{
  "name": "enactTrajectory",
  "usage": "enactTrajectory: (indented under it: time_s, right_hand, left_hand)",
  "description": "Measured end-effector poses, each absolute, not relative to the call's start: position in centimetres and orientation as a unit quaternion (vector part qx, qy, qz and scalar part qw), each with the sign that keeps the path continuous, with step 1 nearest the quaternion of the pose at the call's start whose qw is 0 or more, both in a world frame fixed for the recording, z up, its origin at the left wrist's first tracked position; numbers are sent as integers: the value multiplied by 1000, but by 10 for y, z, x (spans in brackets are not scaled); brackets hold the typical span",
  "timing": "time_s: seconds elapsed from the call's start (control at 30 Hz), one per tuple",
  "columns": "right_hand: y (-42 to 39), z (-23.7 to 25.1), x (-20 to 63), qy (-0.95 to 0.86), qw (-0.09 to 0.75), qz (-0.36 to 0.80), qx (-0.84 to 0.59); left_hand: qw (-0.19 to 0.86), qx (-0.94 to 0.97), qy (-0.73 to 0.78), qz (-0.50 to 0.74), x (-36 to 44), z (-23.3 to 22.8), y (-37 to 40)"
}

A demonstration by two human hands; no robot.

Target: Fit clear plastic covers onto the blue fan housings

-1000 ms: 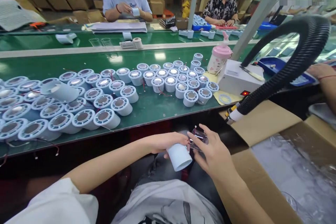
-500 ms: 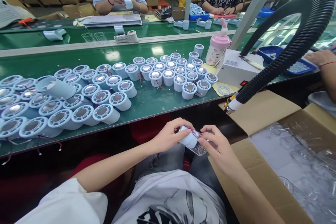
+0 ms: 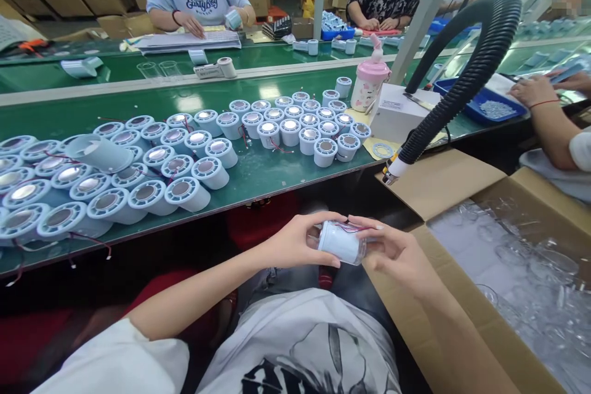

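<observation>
we hold a light-blue plastic cylinder (image 3: pixel 340 242) before a long green worktable (image 3: pixel 263 173), our left hand (image 3: pixel 298 242) clamped round one end, our right hand (image 3: pixel 402 251) touching the clear plastic sleeve (image 3: pixel 362 251) at the other, its grip unclear; an open brown cardboard box (image 3: pixel 438 298) stands rightward.

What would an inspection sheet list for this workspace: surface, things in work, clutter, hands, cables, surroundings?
Surface: green bench, glossy, bearing many pale blue cylinders.
Things in work: held blue cylinder, with a clear plastic cup around its right end.
Clutter: pink-lidded drink cup; open carton of clear parts.
Hands: left hand grips the held cylinder; right hand is at the cup end, grip unclear.
Cables: thin red wires among the cylinders; black ribbed hose arching overhead.
Surroundings: co-workers opposite; stacked boxes behind.
</observation>
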State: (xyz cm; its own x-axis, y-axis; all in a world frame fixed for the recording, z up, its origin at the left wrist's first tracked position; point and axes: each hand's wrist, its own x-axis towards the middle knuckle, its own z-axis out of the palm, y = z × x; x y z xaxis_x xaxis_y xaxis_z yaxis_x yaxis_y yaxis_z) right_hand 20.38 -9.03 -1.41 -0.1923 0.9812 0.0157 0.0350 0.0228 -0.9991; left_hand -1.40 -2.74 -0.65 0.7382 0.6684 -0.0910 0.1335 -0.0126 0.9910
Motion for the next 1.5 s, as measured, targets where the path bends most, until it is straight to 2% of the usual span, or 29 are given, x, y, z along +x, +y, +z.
enactTrajectory:
  time_s: [0.1, 0.17, 0.53, 0.8, 1.23, 1.5]
  right_hand:
    - [-99, -13, 202, -683, 397, 393, -471]
    - [-104, -12, 202, -699, 391, 373, -468]
    - [-100, -6, 207, -605, 368, 528, -468]
    - [-88, -5, 211, -524, 358, 613, -470]
    - [-75, -17, 208, -389, 395, 689, -468]
    - [-72, -21, 201, -315, 359, 736, -480]
  left_hand:
    - [680, 631, 316, 198, -15, -5, -33]
    - [684, 632, 312, 190, -18, -4, -36]
    - [650, 690, 227, 222, -25, 2, -29]
    - [638, 703, 230, 216, -20, -2, -16]
    - [635, 714, 214, 202, -15, -6, -4]
    - [642, 711, 191, 214, -15, -7, 0]
